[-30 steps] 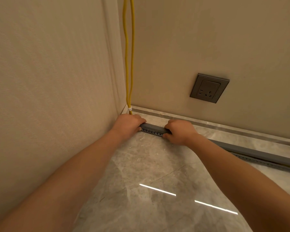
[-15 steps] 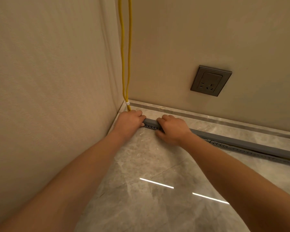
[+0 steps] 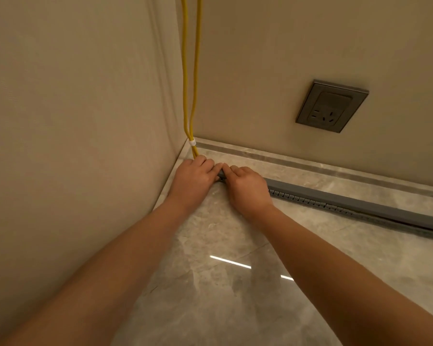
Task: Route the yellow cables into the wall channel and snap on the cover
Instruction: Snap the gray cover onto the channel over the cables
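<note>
Two yellow cables point(image 3: 184, 83) hang down the room corner, bound by a white tie point(image 3: 192, 142), and vanish under my left hand point(image 3: 193, 178). A grey cover point(image 3: 348, 202) lies on the slotted grey channel point(image 3: 298, 196), which runs along the floor by the back wall to the right edge. My left hand presses on the channel's corner end. My right hand point(image 3: 248, 188) presses on the cover right beside it, fingertips touching the left hand's. Only a sliver of cover shows between them. The cables inside the channel are hidden.
A grey wall socket point(image 3: 331, 106) sits on the back wall above the channel. A stone skirting strip point(image 3: 310, 166) runs along the wall base. The left wall stands close beside my left arm. Glossy stone floor point(image 3: 235, 295) spreads below my arms.
My right hand has slid left along the cover until it meets my left hand, closing the gap seen earlier. My left hand has stayed at the corner end.
</note>
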The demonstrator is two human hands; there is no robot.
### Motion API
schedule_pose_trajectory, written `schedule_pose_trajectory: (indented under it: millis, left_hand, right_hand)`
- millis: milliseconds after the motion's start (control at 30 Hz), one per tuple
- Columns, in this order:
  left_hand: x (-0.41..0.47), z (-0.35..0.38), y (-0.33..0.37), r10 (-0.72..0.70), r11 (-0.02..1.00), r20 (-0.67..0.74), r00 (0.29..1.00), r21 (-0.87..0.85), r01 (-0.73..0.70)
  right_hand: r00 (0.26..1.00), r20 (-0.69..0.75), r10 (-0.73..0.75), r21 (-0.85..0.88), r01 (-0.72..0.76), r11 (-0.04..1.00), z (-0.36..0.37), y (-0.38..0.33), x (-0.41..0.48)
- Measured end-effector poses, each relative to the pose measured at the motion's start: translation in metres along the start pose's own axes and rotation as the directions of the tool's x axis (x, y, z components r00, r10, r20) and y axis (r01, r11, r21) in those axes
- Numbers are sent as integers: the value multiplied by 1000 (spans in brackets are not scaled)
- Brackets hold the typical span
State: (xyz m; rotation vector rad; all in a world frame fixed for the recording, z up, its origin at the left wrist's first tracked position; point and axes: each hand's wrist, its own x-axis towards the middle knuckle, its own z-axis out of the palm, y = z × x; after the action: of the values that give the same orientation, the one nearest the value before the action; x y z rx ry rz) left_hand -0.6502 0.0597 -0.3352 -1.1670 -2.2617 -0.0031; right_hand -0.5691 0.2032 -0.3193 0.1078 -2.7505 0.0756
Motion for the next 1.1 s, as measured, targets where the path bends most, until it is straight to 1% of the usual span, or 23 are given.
schedule_pose_trajectory:
  millis: [167, 233, 300, 333, 367, 433, 500, 567, 633, 700, 767, 867, 933, 1000, 1100]
  left_hand:
    - [-3, 1, 3, -33, 999, -17, 999, 13, 33]
    - [-2, -2, 6, -51, 999, -12, 999, -1, 51]
    - [0, -5, 7, -63, 998, -1, 998, -6, 63]
    - [1, -6, 7, -68, 998, 10, 998, -3, 68]
    - [2, -6, 7, -71, 997, 22, 997, 1, 71]
    - [2, -7, 6, -74, 997, 45, 996, 4, 74]
    - [4, -10, 6, -79, 997, 64, 995, -3, 79]
    - [5, -13, 7, -86, 996, 79, 993, -6, 87]
    - [6, -15, 7, -92, 996, 82, 992, -10, 93]
    - [5, -16, 6, -87, 996, 75, 993, -13, 88]
    - [4, -17, 4, -71, 997, 70, 995, -19, 72]
    - [3, -24, 1, -61, 993, 50, 997, -94, 66]
    - [5, -32, -2, -67, 987, 38, 997, -140, 72]
    - [7, -38, -4, -62, 987, 18, 998, -147, 64]
    - [4, -41, -6, -19, 991, -28, 999, -132, 15]
  right_hand:
    - [996, -56, -72, -97, 66, 993, 5, 4, -1]
    - [996, -43, -75, -107, 70, 992, 6, 5, -1]
    - [1000, 7, -27, -62, 28, 998, -1, 2, 0]
    - [998, 48, 28, -15, -28, 1000, -6, -1, 3]
    - [988, 123, 89, 29, -93, 995, -10, -1, 7]
    - [947, 270, 173, 87, -203, 975, -19, 1, 19]
    - [890, 392, 232, 70, -281, 957, -26, 5, 32]
    - [837, 495, 232, 29, -283, 959, -29, 7, 42]
    - [794, 575, 199, 26, -260, 965, -31, 7, 49]
    - [763, 626, 162, 40, -238, 970, -35, 7, 53]
    - [724, 674, 146, 65, -255, 965, -39, 9, 57]
    - [639, 760, 120, 153, -355, 922, -40, 13, 62]
    - [608, 785, 120, 195, -426, 884, -42, 16, 66]
    - [600, 788, 139, 176, -436, 883, -43, 15, 69]
    - [595, 783, 181, 47, -347, 937, -40, 2, 65]
